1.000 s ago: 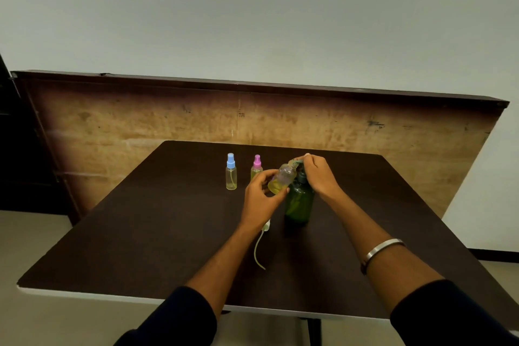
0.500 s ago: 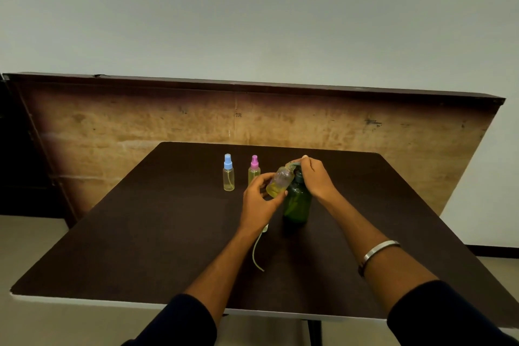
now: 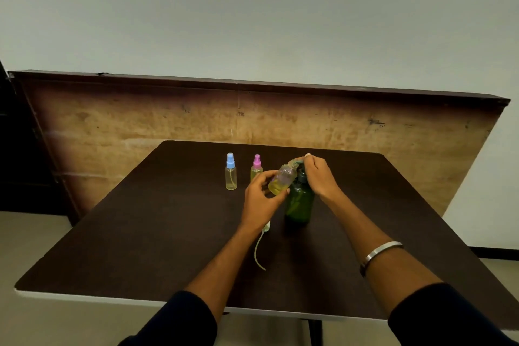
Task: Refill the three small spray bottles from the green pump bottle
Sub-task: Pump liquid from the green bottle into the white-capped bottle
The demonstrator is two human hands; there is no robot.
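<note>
The green pump bottle (image 3: 299,202) stands upright near the middle of the dark table (image 3: 140,227). My right hand (image 3: 318,174) rests over its pump head, fingers curled on it. My left hand (image 3: 259,199) grips a small open clear bottle (image 3: 282,179), part full of yellow liquid, tilted with its mouth up against the pump spout. Its removed white spray head with a long dip tube (image 3: 259,250) lies on the table under my left wrist. Behind stand a blue-capped spray bottle (image 3: 230,172) and a pink-capped spray bottle (image 3: 256,167), both upright and closed.
A wooden board (image 3: 140,126) leans against the wall just behind the table's far edge. The table's white near edge (image 3: 84,296) runs below my forearms. A metal bangle (image 3: 382,251) sits on my right wrist.
Both hands and the bottles keep almost the same pose; only the view has shifted slightly. The small bottle stays at the spout.
</note>
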